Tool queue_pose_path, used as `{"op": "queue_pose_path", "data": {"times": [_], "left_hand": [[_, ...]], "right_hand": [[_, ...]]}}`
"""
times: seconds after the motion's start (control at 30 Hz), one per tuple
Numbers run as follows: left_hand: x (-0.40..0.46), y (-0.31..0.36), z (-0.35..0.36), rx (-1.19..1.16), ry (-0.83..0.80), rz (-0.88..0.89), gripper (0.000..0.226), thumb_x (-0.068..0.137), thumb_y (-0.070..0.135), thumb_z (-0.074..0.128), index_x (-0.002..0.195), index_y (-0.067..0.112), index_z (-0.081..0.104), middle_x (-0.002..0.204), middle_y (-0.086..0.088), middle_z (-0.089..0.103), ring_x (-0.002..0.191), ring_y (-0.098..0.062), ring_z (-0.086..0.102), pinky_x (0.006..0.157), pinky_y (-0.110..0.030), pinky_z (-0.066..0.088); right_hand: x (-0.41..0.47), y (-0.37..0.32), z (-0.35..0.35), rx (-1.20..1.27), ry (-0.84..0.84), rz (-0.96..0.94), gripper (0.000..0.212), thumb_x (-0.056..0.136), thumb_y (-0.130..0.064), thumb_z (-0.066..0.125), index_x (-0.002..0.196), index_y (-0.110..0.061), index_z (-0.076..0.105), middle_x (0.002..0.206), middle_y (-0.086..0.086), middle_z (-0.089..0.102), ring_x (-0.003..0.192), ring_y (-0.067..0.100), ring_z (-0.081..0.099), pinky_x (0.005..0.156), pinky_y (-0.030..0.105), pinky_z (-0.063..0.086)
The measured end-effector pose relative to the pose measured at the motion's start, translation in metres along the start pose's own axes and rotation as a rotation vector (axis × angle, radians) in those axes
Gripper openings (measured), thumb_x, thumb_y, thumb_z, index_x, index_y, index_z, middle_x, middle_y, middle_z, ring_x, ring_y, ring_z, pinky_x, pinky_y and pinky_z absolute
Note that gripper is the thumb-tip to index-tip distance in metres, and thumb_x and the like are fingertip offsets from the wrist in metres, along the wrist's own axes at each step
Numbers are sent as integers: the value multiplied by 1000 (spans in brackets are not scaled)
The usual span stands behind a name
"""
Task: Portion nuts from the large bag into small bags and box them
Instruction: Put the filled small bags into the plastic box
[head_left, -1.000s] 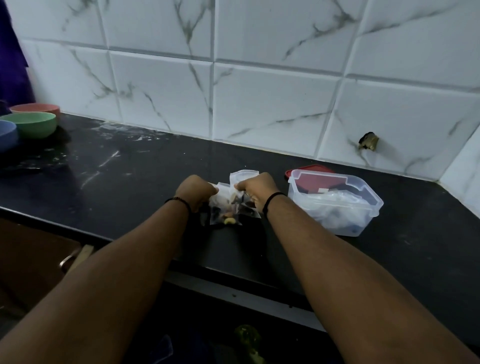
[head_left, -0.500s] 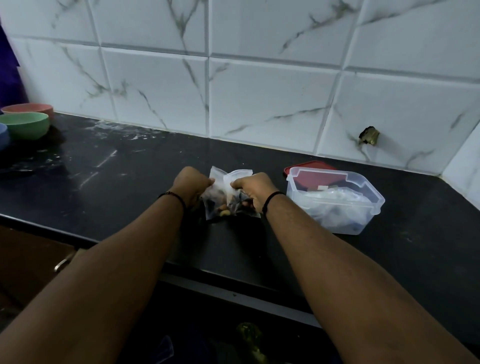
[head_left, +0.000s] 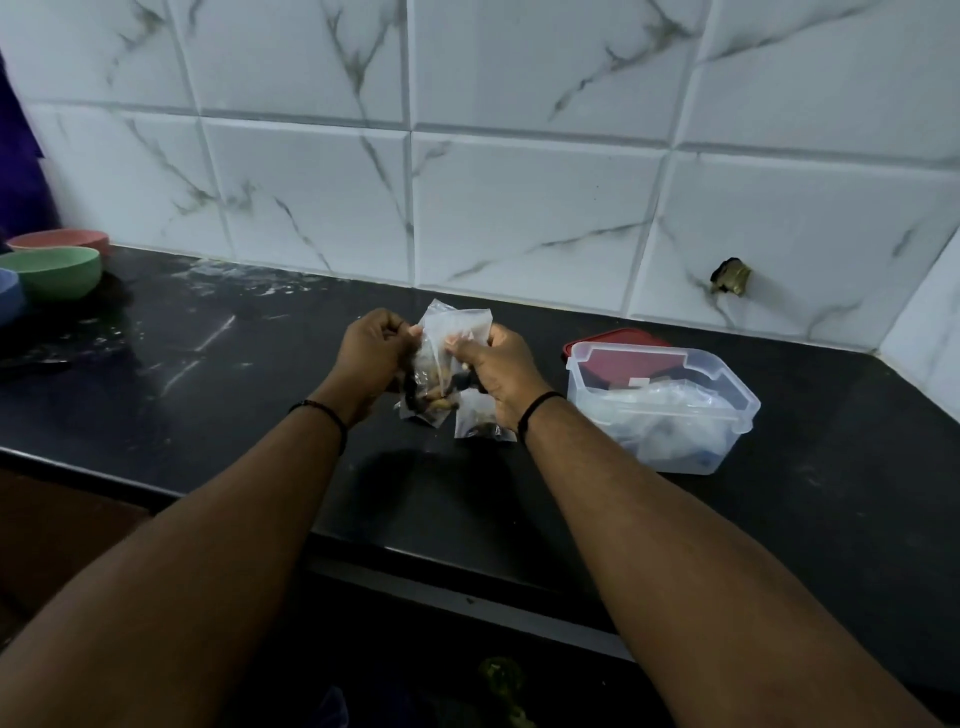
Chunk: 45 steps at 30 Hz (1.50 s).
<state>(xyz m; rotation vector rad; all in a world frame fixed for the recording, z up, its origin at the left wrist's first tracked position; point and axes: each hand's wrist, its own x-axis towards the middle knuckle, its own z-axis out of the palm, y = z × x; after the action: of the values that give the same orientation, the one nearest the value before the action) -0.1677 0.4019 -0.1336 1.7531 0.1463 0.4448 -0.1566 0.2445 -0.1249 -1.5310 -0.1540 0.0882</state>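
The left hand (head_left: 370, 354) and right hand (head_left: 494, 370) are raised above the black counter (head_left: 208, 374), each with fingers curled and pinching an upper edge of a clear small bag (head_left: 451, 343) held between them. Nuts (head_left: 434, 397) sit dark and tan in its lower part. A 2nd clear pouch (head_left: 480, 421) hangs just beside and below the right hand; whether that hand also grips it cannot be told.

The clear box (head_left: 675, 415) stands to the right on the counter, open, with crumpled plastic inside and its red lid (head_left: 613, 343) behind it.

The likely risk is a spill: if the mouth is not yet sealed and the 2 pinches pull unevenly, the bag may tilt and nuts could drop onto the counter. The thin film may also slip from the fingertips. The hanging pouch could fall if it is only loosely caught.
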Motion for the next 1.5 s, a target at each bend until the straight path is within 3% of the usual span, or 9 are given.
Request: {"op": "queue_pose_path", "data": {"times": [0.27, 0.43, 0.57, 0.8, 1.0, 1.13, 1.27, 1.4, 1.5], "left_hand": [[6, 36, 12, -138, 303, 49, 24, 97, 25, 63, 77, 26, 49, 75, -12, 54, 56, -26, 56, 43, -38, 53], [3, 83, 76, -78, 128, 127, 20, 98, 23, 62, 87, 13, 50, 60, -12, 48, 29, -18, 45, 31, -24, 40], [-3, 102, 137, 33, -24, 162, 23, 95, 27, 66, 81, 15, 51, 71, -4, 60, 51, -26, 62, 43, -33, 51], [-6, 104, 188, 135, -92, 127, 27, 94, 28, 66, 75, 16, 50, 76, -9, 63, 75, -37, 67, 69, -50, 60], [-10, 90, 210, 381, -137, 154, 18, 98, 21, 59, 86, 8, 56, 73, 5, 58, 75, -18, 58, 59, -30, 45], [-19, 86, 214, 719, -208, 303, 15, 97, 22, 58, 95, 8, 55, 95, -8, 62, 88, -26, 59, 67, -33, 42], [-27, 84, 218, 1200, -177, 625, 28, 89, 23, 68, 114, 14, 59, 116, -12, 53, 106, -31, 54, 81, -36, 42], [-24, 92, 213, 1347, -508, 577, 25, 88, 35, 71, 107, 19, 67, 105, -2, 66, 96, -23, 63, 81, -35, 52], [-29, 91, 207, 1227, -569, 555, 18, 90, 34, 69, 99, 18, 72, 98, -1, 70, 92, -21, 65, 78, -34, 51]], "right_hand": [[-8, -66, -24, -163, 332, -297, 19, 87, -23, 68, 89, -7, 59, 90, 13, 68, 78, 23, 63, 69, 33, 50], [-12, -96, -113, -261, 209, -135, 26, 69, -22, 73, 79, -1, 62, 76, 20, 66, 73, 37, 69, 67, 41, 57], [-36, -100, -177, -349, 202, 52, 22, 89, 3, 64, 71, 0, 52, 66, 21, 54, 56, 29, 59, 54, 38, 55], [-28, -87, -218, -535, 162, 263, 15, 93, -7, 64, 80, -2, 58, 70, 17, 58, 54, 28, 62, 54, 37, 60], [-14, -78, -225, -1129, 256, 20, 26, 87, -16, 64, 66, -12, 50, 66, 4, 54, 64, 20, 54, 49, 25, 34], [-14, -72, -233, -1367, 274, -36, 17, 87, -14, 67, 76, -10, 54, 80, 10, 62, 80, 29, 63, 64, 31, 47], [-13, -58, -232, -1459, 270, -342, 21, 84, -6, 71, 103, -14, 68, 101, 9, 65, 94, 27, 62, 76, 33, 50], [-15, -56, -227, -1500, -61, -136, 16, 80, -12, 80, 93, -19, 74, 97, 0, 69, 83, 17, 65, 71, 26, 49], [-18, -55, -225, -1490, -5, -141, 7, 83, -10, 75, 85, -17, 75, 93, 4, 72, 85, 20, 67, 74, 29, 50]]}}
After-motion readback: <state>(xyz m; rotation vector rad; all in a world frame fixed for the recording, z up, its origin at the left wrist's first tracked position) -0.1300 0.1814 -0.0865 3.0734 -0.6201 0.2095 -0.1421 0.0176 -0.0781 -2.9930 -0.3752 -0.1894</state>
